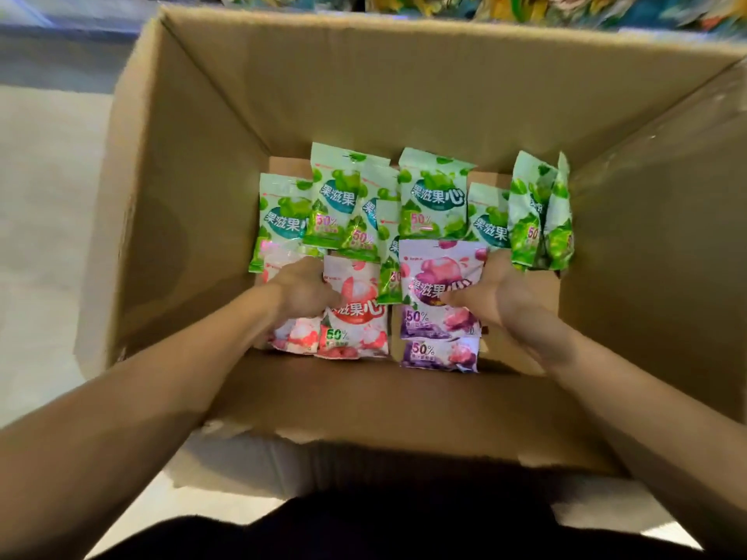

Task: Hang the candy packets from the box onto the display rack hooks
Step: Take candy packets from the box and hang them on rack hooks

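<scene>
Lying on the floor of the cardboard box (194, 220), the pink candy packet (355, 309) is gripped by the left hand (301, 291), fingers curled on its edge. Just beside it, the right hand (491, 295) pinches the purple candy packet (438, 284). Green candy packets (432, 196) lie beyond both, toward the box's far wall.

Looks like a shop: open cardboard stock box (364, 95) of many identical candy packets (434, 196), pale tiled floor (44, 196).
</scene>
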Motion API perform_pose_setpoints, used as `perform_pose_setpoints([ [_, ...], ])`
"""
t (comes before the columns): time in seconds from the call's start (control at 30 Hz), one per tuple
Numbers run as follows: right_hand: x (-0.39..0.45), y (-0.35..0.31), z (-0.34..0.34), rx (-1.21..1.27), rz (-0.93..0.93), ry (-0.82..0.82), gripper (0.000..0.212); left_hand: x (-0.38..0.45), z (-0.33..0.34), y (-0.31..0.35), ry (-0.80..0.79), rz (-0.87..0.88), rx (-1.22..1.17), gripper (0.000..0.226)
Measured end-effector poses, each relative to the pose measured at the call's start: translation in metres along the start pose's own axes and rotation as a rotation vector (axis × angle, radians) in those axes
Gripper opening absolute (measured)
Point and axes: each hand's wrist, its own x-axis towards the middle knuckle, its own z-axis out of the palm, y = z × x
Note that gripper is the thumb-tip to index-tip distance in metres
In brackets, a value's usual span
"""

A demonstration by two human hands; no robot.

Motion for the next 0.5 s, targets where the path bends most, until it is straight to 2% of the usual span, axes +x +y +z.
perform_pose_setpoints([
  [0.1,-0.012,0.002,-0.006,0.022,-0.143,-0.037,0.044,-0.017,-0.005,0.005,-0.079,0.142,-0.071,0.016],
  [0.2,-0.038,-0.007,-0.021,0.265,-0.189,-0.102,0.017,-0.046,-0.013,0.005,-0.041,0.175,-0.161,0.028],
  [0.3,-0.073,-0.027,-0.048,0.497,-0.215,-0.125,0.023,-0.080,-0.034,0.002,0.035,0.179,-0.446,0.035],
  [0.37,-0.101,-0.048,-0.074,0.549,-0.224,-0.124,0.029,-0.112,-0.056,0.010,0.082,0.170,-0.645,0.034],
  [0.5,-0.167,-0.108,-0.135,0.545,-0.327,-0.114,0.021,-0.197,-0.108,0.046,0.101,0.155,-0.993,0.025],
])
